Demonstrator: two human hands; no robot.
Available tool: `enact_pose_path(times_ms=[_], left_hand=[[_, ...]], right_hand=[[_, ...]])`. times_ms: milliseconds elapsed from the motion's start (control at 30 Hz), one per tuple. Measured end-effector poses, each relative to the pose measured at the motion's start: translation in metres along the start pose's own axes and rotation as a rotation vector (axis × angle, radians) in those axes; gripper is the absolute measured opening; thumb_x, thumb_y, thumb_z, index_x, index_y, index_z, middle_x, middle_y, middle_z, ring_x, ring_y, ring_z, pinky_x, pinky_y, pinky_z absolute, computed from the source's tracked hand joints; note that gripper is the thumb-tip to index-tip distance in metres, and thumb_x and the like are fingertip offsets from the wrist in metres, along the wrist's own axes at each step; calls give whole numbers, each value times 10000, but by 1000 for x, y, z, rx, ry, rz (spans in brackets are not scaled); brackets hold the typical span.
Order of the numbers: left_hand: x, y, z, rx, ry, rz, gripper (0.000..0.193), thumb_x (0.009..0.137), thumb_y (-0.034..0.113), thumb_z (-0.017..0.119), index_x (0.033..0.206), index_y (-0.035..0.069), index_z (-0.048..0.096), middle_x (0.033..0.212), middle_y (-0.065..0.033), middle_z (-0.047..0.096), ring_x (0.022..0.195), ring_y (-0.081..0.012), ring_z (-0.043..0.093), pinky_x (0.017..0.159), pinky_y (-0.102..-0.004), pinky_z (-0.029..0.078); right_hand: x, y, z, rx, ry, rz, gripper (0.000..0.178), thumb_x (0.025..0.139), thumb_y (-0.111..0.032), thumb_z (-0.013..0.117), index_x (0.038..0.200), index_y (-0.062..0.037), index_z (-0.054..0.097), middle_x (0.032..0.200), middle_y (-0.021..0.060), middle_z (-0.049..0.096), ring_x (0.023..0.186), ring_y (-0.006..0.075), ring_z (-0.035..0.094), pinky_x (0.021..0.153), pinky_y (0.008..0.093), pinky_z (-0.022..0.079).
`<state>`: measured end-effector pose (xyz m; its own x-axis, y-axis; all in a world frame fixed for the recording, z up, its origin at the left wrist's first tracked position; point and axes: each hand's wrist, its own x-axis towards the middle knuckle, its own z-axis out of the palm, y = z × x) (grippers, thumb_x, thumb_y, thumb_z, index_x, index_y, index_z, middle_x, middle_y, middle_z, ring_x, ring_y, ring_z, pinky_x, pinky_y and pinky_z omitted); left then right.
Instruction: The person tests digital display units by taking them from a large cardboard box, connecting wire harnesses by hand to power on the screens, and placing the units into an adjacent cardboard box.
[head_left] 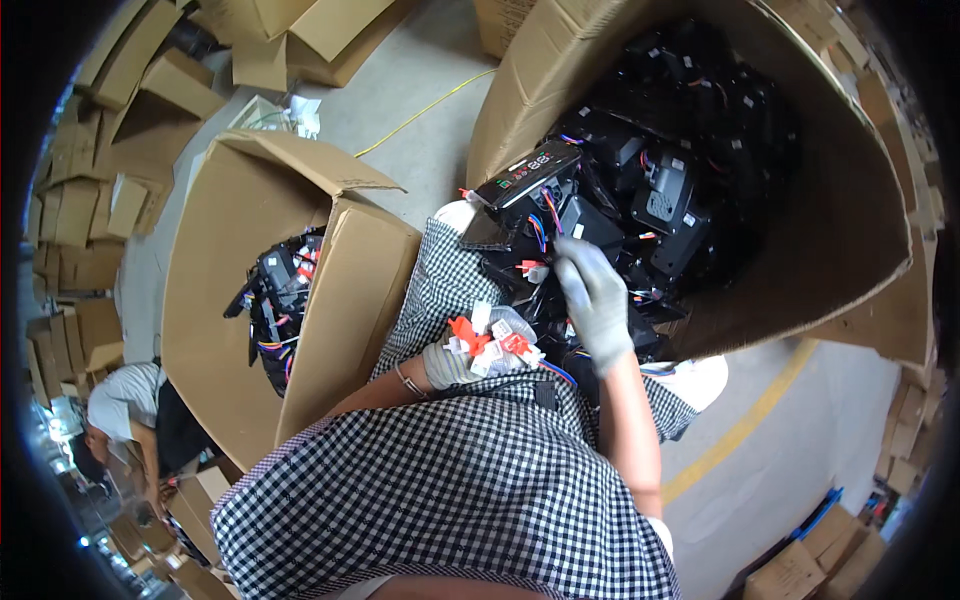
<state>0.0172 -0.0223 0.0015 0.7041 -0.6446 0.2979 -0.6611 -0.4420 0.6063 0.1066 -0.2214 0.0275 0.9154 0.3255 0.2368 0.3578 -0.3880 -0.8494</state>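
My gloved left hand [452, 366], at lap height, is closed around a clear plastic piece, cup or bag, [512, 328] with red and white tagged connectors [487, 345] bunched at it. Over the near edge of a big carton, my gloved right hand [597, 300] has its fingers drawn together. A bundle of coloured wires [553, 210] runs down to its fingertips. Those wires come from a glossy black display unit [530, 172] with lit-looking symbols, which lies tilted on other black parts. Another red and white connector [533, 270] sits just left of my right fingers.
The big carton [535, 75] is heaped with black plastic units [665, 190]. At left an open carton [215, 300] holds more units with wires [283, 300]. A yellow cord [425, 110] crosses the floor. Cardboard boxes [85, 210] are piled around; another person [125, 405] bends at lower left.
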Motion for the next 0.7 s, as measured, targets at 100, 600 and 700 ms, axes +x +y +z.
enact_pose_path(times_ms=[100, 600, 700], left_hand=[[-3, -7, 3, -248, -162, -155, 276, 900, 118, 497, 1147, 7, 546, 1081, -159, 621, 886, -236, 644, 720, -330, 527], [15, 11, 6, -1001, 298, -348, 77, 858, 33, 549, 931, 59, 555, 914, -78, 605, 783, -205, 601, 671, -278, 515], [20, 10, 0, -491, 332, -189, 77, 853, 130, 560, 909, 78, 564, 893, -95, 600, 826, -235, 591, 688, -332, 499]], right_hand=[[-43, -34, -26, 267, -232, 274, 240, 905, -163, 512, 1037, 17, 602, 937, 154, 644, 870, 262, 626, 814, 344, 478], [-43, -38, -75, 275, 86, 658, 190, 910, -186, 545, 886, -26, 645, 818, 41, 625, 686, 119, 522, 617, 251, 419], [-8, 29, -51, -240, -78, 210, 175, 890, -144, 550, 917, 10, 628, 971, 125, 597, 778, 175, 561, 738, 279, 449]])
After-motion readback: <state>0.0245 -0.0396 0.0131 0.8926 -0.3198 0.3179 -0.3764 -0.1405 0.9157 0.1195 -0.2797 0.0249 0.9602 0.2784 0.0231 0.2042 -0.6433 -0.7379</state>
